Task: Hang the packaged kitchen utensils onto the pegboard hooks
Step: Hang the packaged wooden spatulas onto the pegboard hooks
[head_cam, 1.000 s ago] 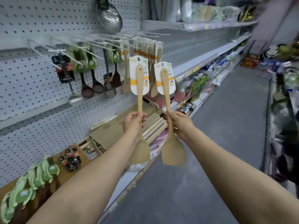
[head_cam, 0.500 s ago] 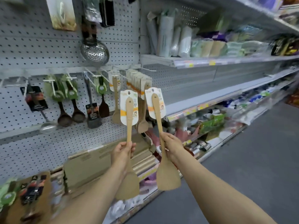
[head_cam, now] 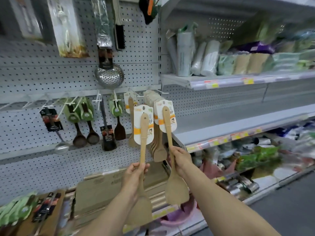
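left hand [head_cam: 136, 174] clenched around the handle of a wooden spatula [head_cam: 143, 150], blade down, carded end up. right hand [head_cam: 180, 159] clenched the same way on a second wooden spatula [head_cam: 170, 150], its blade [head_cam: 177, 189] hanging below the wrist. both spatulas upright, slightly tilted, side by side and apart, held in front of the grey pegboard [head_cam: 42, 77]. white-and-orange backing card [head_cam: 144, 123] behind the left spatula's handle top; matching card [head_cam: 166, 114] behind the right one's. cards raised near a white hook [head_cam: 162, 91] already loaded with a bunch of identical wooden spatulas [head_cam: 157, 147]; neither held card on a hook, both in front of that bunch. one more carded wooden spatula [head_cam: 131, 116] hanging alone just left of the bunch. further left along the same hook row: dark turner [head_cam: 119, 128], black-carded utensil [head_cam: 107, 133], two dark ladles with green cards [head_cam: 85, 123], metal ladle [head_cam: 58, 132]. above the row, perforated metal skimmer [head_cam: 109, 75] hanging flat against the board, brush [head_cam: 119, 31] higher up. brown cardboard box [head_cam: 102, 193] on the low shelf under the hands. to the right, shelf [head_cam: 238, 80] with wrapped rolls and packets, blurred.
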The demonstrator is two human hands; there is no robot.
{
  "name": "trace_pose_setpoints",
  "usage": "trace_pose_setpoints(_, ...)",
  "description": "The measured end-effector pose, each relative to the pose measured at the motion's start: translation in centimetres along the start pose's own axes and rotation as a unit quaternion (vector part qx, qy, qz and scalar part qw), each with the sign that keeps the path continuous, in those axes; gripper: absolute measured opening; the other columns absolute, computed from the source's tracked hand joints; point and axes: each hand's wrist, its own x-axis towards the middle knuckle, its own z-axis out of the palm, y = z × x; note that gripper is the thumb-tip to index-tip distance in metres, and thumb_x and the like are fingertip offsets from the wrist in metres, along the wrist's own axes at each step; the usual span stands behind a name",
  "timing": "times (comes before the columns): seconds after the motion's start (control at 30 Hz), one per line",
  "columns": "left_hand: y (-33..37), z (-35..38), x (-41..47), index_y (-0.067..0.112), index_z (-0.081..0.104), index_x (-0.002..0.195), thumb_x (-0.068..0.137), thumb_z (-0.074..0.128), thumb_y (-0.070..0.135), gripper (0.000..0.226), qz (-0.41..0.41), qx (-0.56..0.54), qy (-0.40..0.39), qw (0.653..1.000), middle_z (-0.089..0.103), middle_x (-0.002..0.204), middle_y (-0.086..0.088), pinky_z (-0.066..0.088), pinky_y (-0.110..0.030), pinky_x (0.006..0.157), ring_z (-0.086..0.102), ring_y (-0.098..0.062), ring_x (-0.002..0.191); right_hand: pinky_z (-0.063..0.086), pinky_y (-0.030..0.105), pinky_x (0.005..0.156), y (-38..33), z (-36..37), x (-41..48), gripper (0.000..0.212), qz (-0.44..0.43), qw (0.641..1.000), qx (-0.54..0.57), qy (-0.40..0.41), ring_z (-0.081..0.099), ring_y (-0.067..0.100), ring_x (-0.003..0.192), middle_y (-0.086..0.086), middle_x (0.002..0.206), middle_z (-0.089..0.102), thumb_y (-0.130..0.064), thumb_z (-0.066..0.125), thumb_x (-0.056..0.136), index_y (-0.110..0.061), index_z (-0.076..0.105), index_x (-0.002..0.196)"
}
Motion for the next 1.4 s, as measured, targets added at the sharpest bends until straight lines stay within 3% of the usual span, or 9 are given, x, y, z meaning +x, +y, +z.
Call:
trace_pose_setpoints(0.27,-0.7,2.7,4.8,0.006,0.070,0.104,0.095,0.063,0.016,0.015,0.020,0.008,0.007,1.000,0.078,0.095,-0.004,0.050,-0.035,0.084,0.066,-0.021,0.096,0.052,0.042,0.078,-0.5,0.4,5.3,0.030,0.008,1.000,-0.017,-0.023,0.059,0.027,0.083,0.003,0.079,0.071,-0.047,0.077,0.068,-0.023,0.080,0.085)
trace_pose_setpoints(0.47,-1.6,3.5,6.8,0.009,0.070,0.102,0.095,0.063,0.020,0.015,0.012,0.011,0.015,1.000,0.078,0.096,-0.002,0.048,-0.034,0.082,0.066,-0.021,0.097,0.053,0.044,0.081,0.6,-0.6,7.7,0.015,0.001,0.999,-0.022,-0.037,0.059,0.027,0.084,0.006,0.082,0.070,-0.037,0.070,0.090,-0.028,0.080,0.085)
trace_pose_setpoints(0.83,-2.1,6.5,9.1,0.006,0.070,0.102,0.095,0.062,0.018,0.015,0.022,-0.023,0.068,0.997,0.077,0.096,-0.005,0.048,-0.034,0.082,0.067,-0.021,0.099,0.050,0.033,0.077,0.2,-1.6,10.9,0.009,-0.049,0.993,-0.057,-0.086,0.062,0.019,0.086,0.001,0.087,0.073,-0.030,0.070,0.094,-0.024,0.077,0.094)
trace_pose_setpoints(1.1,-3.1,8.4,10.2,0.009,0.070,0.099,0.093,0.063,0.016,0.011,0.022,-0.053,0.068,0.996,0.077,0.098,-0.008,0.047,-0.034,0.081,0.067,-0.021,0.096,0.054,0.045,0.100,0.6,-1.9,13.2,0.010,-0.024,0.990,-0.078,-0.111,0.068,0.023,0.104,-0.002,0.101,0.077,-0.034,0.072,0.092,-0.027,0.079,0.095)
trace_pose_setpoints(1.3,-3.8,8.4,10.9,0.009,0.068,0.100,0.094,0.063,0.016,0.012,0.028,-0.048,0.068,0.996,0.077,0.099,-0.008,0.046,-0.035,0.085,0.066,-0.021,0.101,0.054,0.050,0.100,0.9,-0.5,15.2,0.014,0.008,0.986,-0.121,-0.118,0.068,0.024,0.105,-0.003,0.102,0.077,-0.043,0.072,0.087,-0.033,0.079,0.095)
trace_pose_setpoints(1.4,-4.0,8.6,11.4,0.009,0.068,0.098,0.095,0.062,0.016,0.010,0.029,-0.042,0.064,0.997,0.077,0.100,-0.008,0.047,-0.034,0.083,0.066,-0.023,0.102,0.058,0.043,0.090,-0.4,0.3,15.1,0.018,-0.004,0.988,-0.122,-0.096,0.069,0.021,0.098,-0.002,0.098,0.076,-0.039,0.073,0.088,-0.027,0.077,0.100)
